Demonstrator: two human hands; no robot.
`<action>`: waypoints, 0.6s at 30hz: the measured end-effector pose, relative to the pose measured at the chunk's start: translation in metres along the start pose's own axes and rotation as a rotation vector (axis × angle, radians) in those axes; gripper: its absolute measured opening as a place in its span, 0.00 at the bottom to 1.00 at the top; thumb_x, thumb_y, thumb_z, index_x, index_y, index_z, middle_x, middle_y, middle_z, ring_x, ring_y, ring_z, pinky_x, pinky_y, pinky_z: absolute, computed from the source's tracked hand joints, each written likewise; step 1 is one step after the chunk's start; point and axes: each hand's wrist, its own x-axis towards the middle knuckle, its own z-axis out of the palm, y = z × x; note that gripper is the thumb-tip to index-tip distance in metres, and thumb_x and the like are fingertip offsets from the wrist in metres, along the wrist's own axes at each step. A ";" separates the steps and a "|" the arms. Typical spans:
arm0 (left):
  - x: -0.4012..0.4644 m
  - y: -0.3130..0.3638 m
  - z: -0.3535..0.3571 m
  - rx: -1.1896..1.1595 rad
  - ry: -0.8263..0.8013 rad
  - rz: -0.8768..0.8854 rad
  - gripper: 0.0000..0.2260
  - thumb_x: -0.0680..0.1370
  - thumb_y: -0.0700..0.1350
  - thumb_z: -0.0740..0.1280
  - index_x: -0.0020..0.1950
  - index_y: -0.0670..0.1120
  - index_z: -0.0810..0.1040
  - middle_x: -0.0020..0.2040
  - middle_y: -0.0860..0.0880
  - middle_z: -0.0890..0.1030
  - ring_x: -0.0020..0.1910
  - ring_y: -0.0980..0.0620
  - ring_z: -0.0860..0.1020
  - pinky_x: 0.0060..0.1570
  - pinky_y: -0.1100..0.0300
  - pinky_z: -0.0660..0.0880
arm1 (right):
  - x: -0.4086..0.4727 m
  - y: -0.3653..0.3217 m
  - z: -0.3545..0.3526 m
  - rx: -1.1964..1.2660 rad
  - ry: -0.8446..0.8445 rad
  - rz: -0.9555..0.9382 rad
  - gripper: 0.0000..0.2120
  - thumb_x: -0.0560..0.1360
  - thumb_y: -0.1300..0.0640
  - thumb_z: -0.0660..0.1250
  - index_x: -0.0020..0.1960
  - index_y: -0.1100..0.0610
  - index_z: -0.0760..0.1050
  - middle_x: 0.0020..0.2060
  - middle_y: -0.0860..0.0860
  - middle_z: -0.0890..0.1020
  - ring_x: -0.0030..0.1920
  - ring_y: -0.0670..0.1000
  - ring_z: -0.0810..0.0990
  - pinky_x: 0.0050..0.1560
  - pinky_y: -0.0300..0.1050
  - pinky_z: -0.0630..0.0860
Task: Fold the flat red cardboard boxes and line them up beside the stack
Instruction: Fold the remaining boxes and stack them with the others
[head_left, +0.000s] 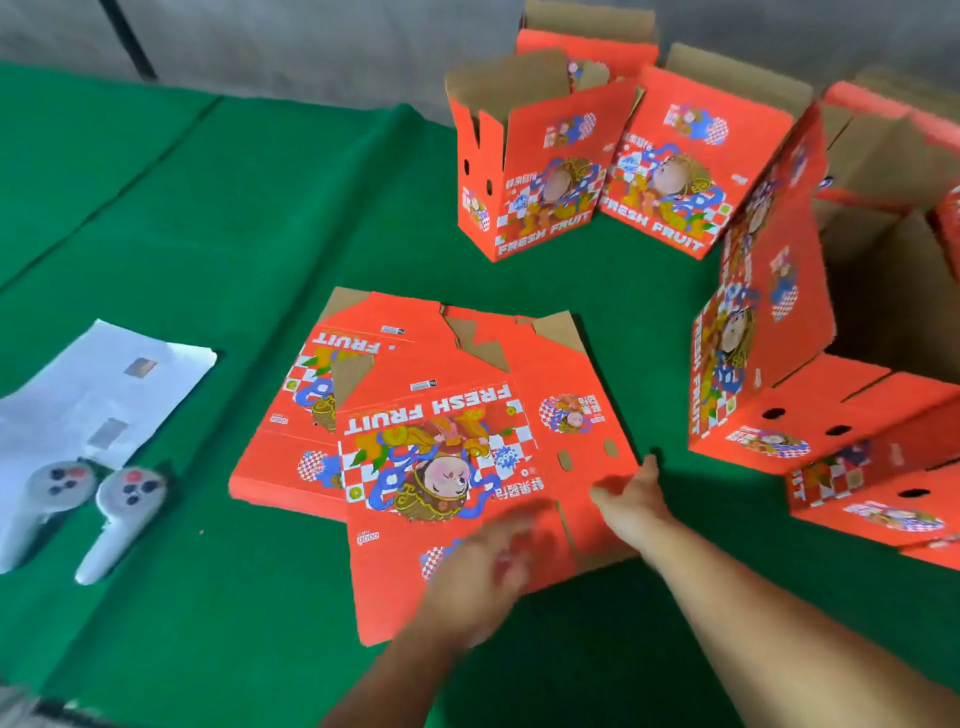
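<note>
Blurring left hand (478, 571) over flat box (441, 467), grip unreadable; right hand (631, 493) fingers extended on edge.

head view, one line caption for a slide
Both hands reach onto the top flat red box, folded boxes standing behind.

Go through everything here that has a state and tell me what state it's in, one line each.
Top flat box: unfolded, lying askew on the stack.
Stack of flat boxes: flat.
Two folded boxes: upright, tops open.
Boxes at right: assembled, lying tipped.
Left hand: blurred, over the top flat box.
Right hand: open, on its edge.
</note>
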 end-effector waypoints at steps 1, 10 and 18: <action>0.000 -0.014 -0.012 0.023 0.218 -0.086 0.22 0.77 0.50 0.62 0.71 0.61 0.75 0.72 0.60 0.77 0.67 0.53 0.78 0.67 0.58 0.72 | 0.005 0.004 -0.007 -0.020 -0.037 0.015 0.39 0.75 0.52 0.72 0.80 0.59 0.58 0.72 0.60 0.73 0.70 0.60 0.74 0.71 0.50 0.71; 0.000 -0.063 -0.083 -0.394 0.610 -0.816 0.32 0.70 0.56 0.72 0.70 0.46 0.68 0.71 0.40 0.60 0.58 0.38 0.74 0.69 0.48 0.72 | -0.005 0.012 -0.027 0.313 -0.077 0.104 0.23 0.79 0.35 0.64 0.54 0.55 0.74 0.51 0.53 0.77 0.51 0.55 0.76 0.53 0.50 0.67; -0.023 -0.021 -0.091 -0.567 0.684 -0.376 0.15 0.69 0.64 0.74 0.50 0.64 0.74 0.46 0.55 0.84 0.47 0.53 0.83 0.47 0.51 0.77 | -0.056 0.038 -0.068 0.378 0.096 -0.280 0.20 0.74 0.38 0.72 0.62 0.46 0.77 0.54 0.40 0.84 0.60 0.45 0.81 0.61 0.47 0.72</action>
